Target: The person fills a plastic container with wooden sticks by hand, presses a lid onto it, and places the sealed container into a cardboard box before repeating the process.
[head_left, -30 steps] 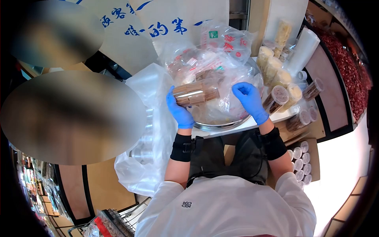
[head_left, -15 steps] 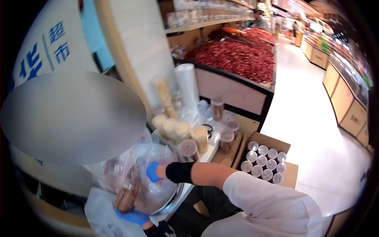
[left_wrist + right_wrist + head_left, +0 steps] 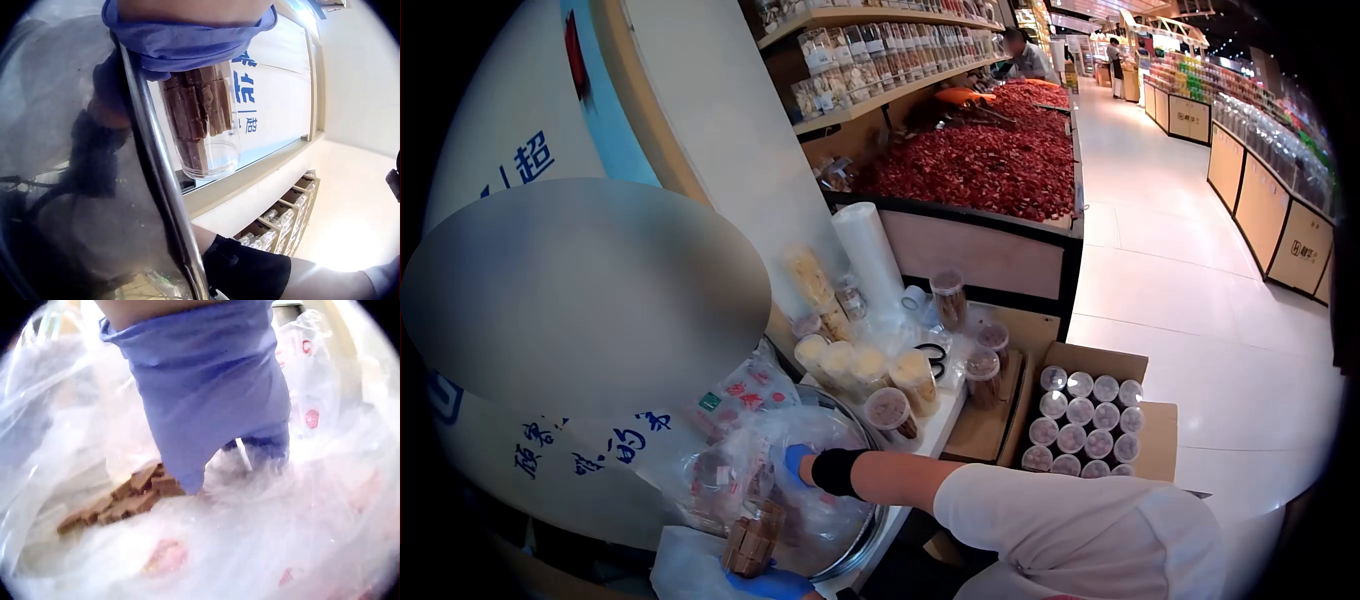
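Observation:
My blue-gloved left hand (image 3: 772, 583) grips a clear jar (image 3: 752, 540) of brown sticks, tilted over the edge of a round metal basin (image 3: 874, 535). In the left wrist view, the glove (image 3: 187, 47) covers one end of the jar (image 3: 200, 119), beside the metal rim (image 3: 156, 159). Crumpled clear plastic bags (image 3: 825, 435) fill the basin. My right hand (image 3: 796, 463) reaches down into them. The right wrist view shows that glove (image 3: 212, 394) with thumb and fingers apart, fingertips partly hidden by plastic, beside a stack of brown pieces (image 3: 119, 503).
Jars of pale sticks (image 3: 870, 368), a jar with brown contents (image 3: 890, 412), black scissors (image 3: 937, 358) and a plastic roll (image 3: 868, 255) stand or lie right of the basin. Farther right, a cardboard box (image 3: 1157, 440) holds several lidded jars. Red goods (image 3: 980, 165) fill a display behind.
The head view has swung right, bringing the aisle and box into sight. My right hand has moved down into the plastic; my left keeps its grip on the jar.

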The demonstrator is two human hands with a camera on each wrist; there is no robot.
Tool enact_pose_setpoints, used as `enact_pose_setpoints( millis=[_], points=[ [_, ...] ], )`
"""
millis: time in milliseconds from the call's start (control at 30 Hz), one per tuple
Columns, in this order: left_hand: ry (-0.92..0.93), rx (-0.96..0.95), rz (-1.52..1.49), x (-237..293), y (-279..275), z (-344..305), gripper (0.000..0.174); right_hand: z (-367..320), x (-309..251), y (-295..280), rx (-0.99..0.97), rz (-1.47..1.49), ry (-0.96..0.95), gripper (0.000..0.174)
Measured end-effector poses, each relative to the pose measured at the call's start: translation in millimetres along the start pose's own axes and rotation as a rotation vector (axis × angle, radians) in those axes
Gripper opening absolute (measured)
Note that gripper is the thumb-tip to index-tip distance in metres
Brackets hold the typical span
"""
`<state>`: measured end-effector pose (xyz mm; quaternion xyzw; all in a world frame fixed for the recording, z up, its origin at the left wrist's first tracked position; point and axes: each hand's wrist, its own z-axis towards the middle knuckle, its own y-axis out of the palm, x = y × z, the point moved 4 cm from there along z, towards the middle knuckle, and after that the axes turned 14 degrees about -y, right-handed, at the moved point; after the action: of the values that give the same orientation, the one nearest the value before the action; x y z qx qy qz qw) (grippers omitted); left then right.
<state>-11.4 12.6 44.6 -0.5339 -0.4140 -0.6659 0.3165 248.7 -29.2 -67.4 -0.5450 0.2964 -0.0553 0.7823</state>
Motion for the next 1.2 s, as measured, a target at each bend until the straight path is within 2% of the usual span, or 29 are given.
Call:
enact_pose_setpoints(
  millis=[33,67,300,400,467,767,1000,1100,1200],
  points=[
    [-0.035,-0.025,-0.03,1,1,-1,0.05,3,0,-1,0.15,0.132,0.029,0.032],
    [-0.073,-0.049,-0.058,1,2,-1,0.051,3,-2,3,0.169,0.147,0.031,0.032],
    [-0.044,-0.024,0.066,-2,-3,0,0.055,-1,-11,-14,0.013,0.05,-0.093,0.033],
    [-0.067,-0.017,-0.081,-19,-8,9,0.055,-2,-17,-20,-0.035,0.028,-0.139,0.033],
    [-0.224,-0.008,-0.119,-44,-20,29,0.058,-3,-22,-21,-0.063,0.02,-0.165,0.034],
    [-0.216,0.029,-0.243,-38,-12,23,0.056,-10,-44,-24,-0.184,-0.029,-0.285,0.035],
    [-0.21,0.021,-0.28,-39,-13,23,0.055,-25,-50,-42,-0.216,-0.041,-0.387,0.036],
    [-0.224,-0.048,-0.223,-51,-17,31,0.055,-34,-51,-47,-0.206,-0.031,-0.432,0.036],
    [-0.175,-0.035,-0.233,-45,-13,28,0.055,-39,-55,-48,-0.2,-0.033,-0.467,0.036]
  ],
)
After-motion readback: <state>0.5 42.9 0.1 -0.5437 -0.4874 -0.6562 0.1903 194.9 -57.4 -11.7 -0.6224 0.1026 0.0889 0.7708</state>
